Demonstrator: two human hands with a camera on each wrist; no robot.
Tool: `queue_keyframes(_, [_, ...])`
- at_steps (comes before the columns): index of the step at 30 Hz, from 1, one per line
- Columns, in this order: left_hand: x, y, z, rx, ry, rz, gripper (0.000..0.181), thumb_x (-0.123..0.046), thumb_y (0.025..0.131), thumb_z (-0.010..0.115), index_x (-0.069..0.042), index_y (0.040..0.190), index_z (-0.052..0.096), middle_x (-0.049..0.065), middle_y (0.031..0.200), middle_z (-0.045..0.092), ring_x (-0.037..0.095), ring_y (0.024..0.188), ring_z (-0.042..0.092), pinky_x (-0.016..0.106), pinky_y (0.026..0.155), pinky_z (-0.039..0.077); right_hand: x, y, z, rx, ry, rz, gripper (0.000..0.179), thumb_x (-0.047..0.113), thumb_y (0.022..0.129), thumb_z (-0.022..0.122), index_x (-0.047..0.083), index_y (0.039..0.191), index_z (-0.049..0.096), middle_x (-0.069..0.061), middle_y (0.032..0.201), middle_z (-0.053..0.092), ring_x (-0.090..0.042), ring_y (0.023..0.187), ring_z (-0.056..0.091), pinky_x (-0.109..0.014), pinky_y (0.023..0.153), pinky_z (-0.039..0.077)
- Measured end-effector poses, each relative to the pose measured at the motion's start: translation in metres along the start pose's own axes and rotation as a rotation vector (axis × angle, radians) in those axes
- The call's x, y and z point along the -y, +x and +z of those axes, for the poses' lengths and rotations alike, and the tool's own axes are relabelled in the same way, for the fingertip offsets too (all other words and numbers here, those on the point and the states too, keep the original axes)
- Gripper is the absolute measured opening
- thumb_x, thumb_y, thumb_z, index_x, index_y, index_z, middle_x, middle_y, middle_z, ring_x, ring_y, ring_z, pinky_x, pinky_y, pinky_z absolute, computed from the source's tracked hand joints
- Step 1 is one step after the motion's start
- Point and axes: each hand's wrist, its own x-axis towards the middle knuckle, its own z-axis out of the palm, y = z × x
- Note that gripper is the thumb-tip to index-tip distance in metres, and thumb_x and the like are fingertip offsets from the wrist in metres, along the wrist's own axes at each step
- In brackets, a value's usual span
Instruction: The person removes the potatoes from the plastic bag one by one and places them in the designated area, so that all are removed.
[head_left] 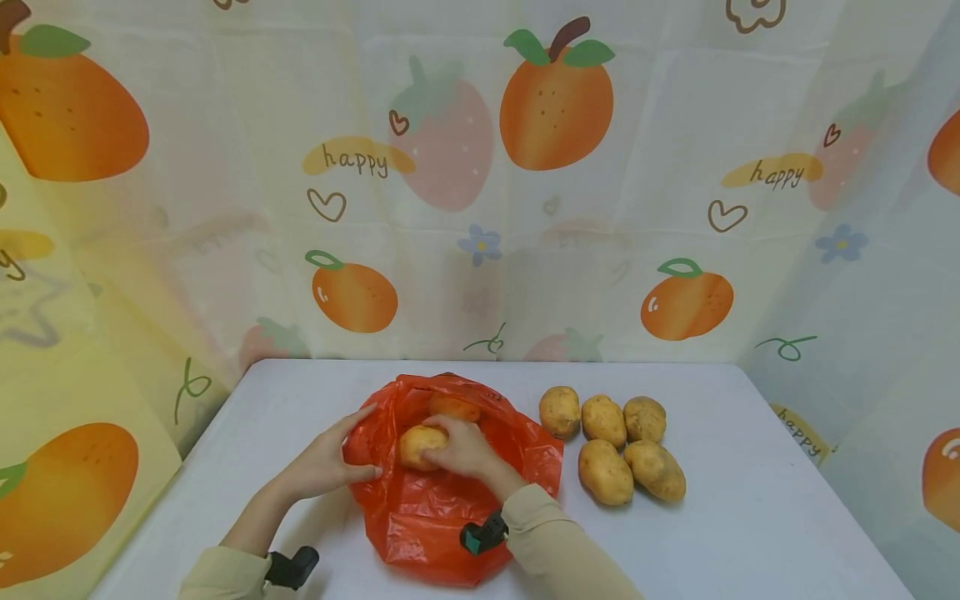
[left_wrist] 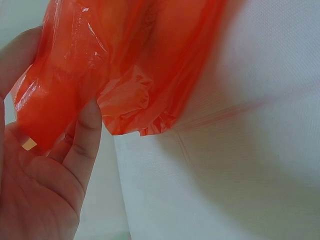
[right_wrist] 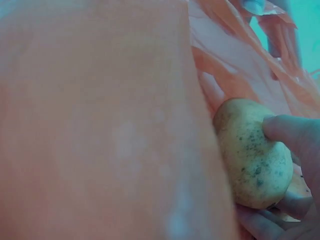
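Observation:
A red plastic bag (head_left: 427,533) lies on the table with its mouth spread open toward me. My left hand (head_left: 324,460) holds the bag's left side, and in the left wrist view its thumb and fingers (left_wrist: 89,132) lie around the thin plastic. Inside the mouth, my right hand (head_left: 467,450) grips a potato (head_left: 420,447). Dark specks dot the skin of this potato (right_wrist: 252,155) in the right wrist view, where the thumb presses on its side. Behind it, deeper in the bag, shows another rounded potato (head_left: 453,407), tinted orange by the plastic.
Several loose potatoes (head_left: 606,472) sit in a cluster on the white table (head_left: 750,533), right of the bag. A fruit-printed cloth (head_left: 450,275) hangs behind the table and along both sides.

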Motion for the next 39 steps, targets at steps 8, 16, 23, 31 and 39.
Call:
queue_keyframes(8, [-0.002, 0.0, -0.001, 0.008, -0.032, -0.014, 0.09, -0.031, 0.07, 0.079, -0.019, 0.144, 0.029, 0.018, 0.141, 0.035, 0.035, 0.118, 0.047, 0.045, 0.087, 0.05, 0.002, -0.004, -0.011, -0.045, -0.047, -0.027, 0.042, 0.03, 0.079, 0.068, 0.015, 0.117, 0.061, -0.002, 0.108, 0.063, -0.02, 0.09, 0.055, -0.036, 0.08, 0.046])
queue_keyframes(16, [-0.002, 0.0, 0.0, 0.008, -0.044, -0.026, 0.09, -0.03, 0.069, 0.079, -0.02, 0.144, 0.03, 0.017, 0.14, 0.037, 0.033, 0.116, 0.049, 0.042, 0.084, 0.052, 0.007, -0.007, -0.023, -0.041, -0.013, -0.035, 0.043, 0.031, 0.079, 0.067, 0.019, 0.12, 0.059, 0.004, 0.11, 0.062, -0.016, 0.092, 0.053, -0.034, 0.08, 0.046])
queue_keyframes(23, [-0.002, 0.0, 0.001, 0.008, -0.049, -0.035, 0.091, -0.03, 0.069, 0.079, -0.02, 0.144, 0.029, 0.017, 0.14, 0.037, 0.033, 0.114, 0.05, 0.042, 0.083, 0.053, 0.014, -0.012, -0.032, -0.067, -0.017, -0.042, 0.043, 0.032, 0.078, 0.068, 0.023, 0.119, 0.059, 0.007, 0.112, 0.06, -0.013, 0.093, 0.053, -0.033, 0.08, 0.046])
queue_keyframes(31, [0.0, 0.001, 0.002, 0.005, -0.034, -0.026, 0.091, -0.03, 0.069, 0.079, -0.019, 0.144, 0.029, 0.016, 0.139, 0.038, 0.033, 0.115, 0.049, 0.041, 0.082, 0.053, 0.023, -0.019, -0.044, -0.105, 0.002, -0.036, 0.041, 0.034, 0.077, 0.069, 0.028, 0.117, 0.06, 0.01, 0.114, 0.06, -0.013, 0.097, 0.053, -0.035, 0.083, 0.044])
queue_keyframes(39, [-0.001, 0.002, 0.001, 0.004, -0.037, -0.031, 0.09, -0.03, 0.069, 0.079, -0.02, 0.144, 0.029, 0.016, 0.139, 0.038, 0.034, 0.117, 0.047, 0.042, 0.083, 0.053, 0.021, -0.024, -0.054, -0.135, 0.017, -0.073, 0.042, 0.034, 0.078, 0.068, 0.027, 0.119, 0.06, 0.01, 0.118, 0.059, -0.012, 0.1, 0.053, -0.034, 0.084, 0.044])
